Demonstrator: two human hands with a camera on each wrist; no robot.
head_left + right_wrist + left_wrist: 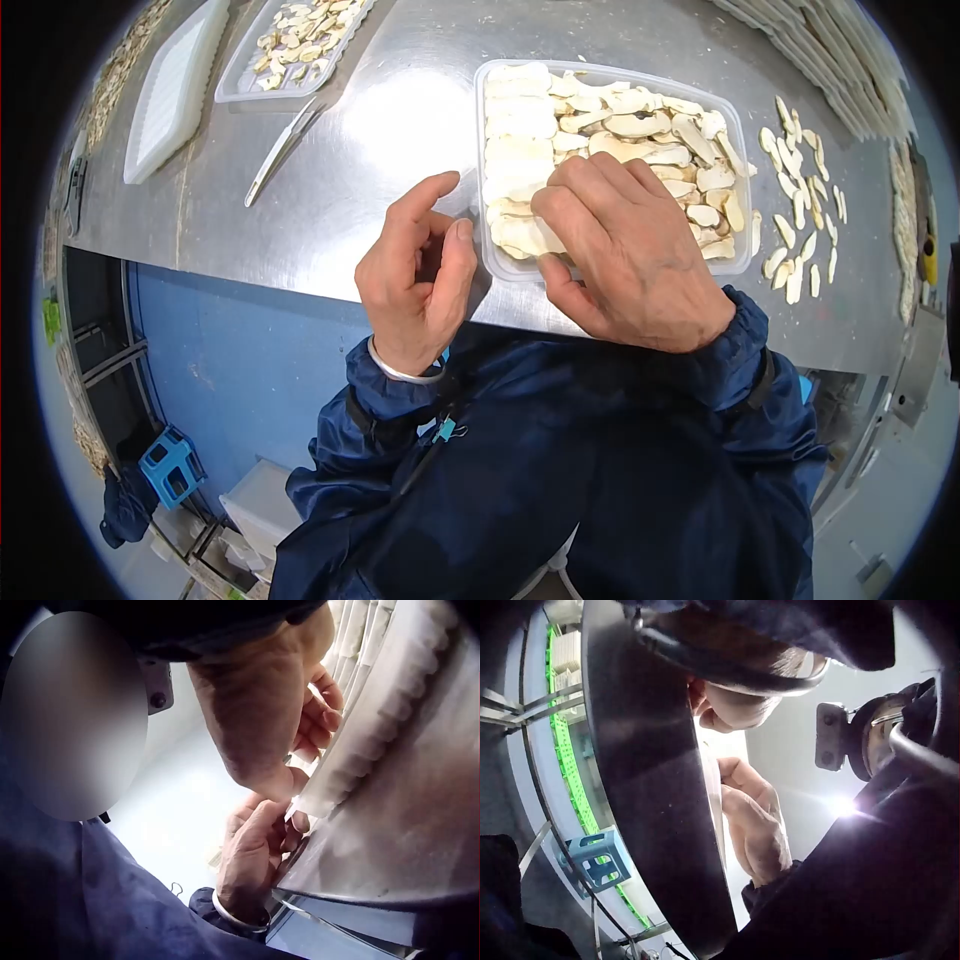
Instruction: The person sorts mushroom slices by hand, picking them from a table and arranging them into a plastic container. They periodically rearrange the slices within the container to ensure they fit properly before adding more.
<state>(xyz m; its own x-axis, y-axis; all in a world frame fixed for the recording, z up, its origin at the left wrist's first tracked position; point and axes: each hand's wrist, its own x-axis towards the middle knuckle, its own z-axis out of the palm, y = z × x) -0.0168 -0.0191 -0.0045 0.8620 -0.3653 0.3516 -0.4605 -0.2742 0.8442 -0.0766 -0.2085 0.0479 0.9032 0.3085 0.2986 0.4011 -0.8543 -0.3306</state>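
Note:
A clear plastic tray (745, 150) holds pale sliced pieces (640, 125), stacked in neat overlapping rows at its left and lying loosely at its right. My right hand (640, 250) is over the tray's lower middle, fingers bent down, with thumb and index finger around the right end of a pale slice (528, 236). Its fingertips are partly hidden, so a grip cannot be made out. Just left of the tray, my left hand (415, 275) hangs with loosely curled fingers and holds nothing. The right wrist view shows the right hand (259, 712) at the tray's edge, above the left hand (251, 855).
Loose slices (797, 190) lie on the metal table (350, 235) right of the tray. At the upper left are tweezers (280, 152), another tray with slices (222, 85) and a white tray (170, 95). Stacked trays (830, 50) stand at the upper right. A blue stool (172, 467) is below.

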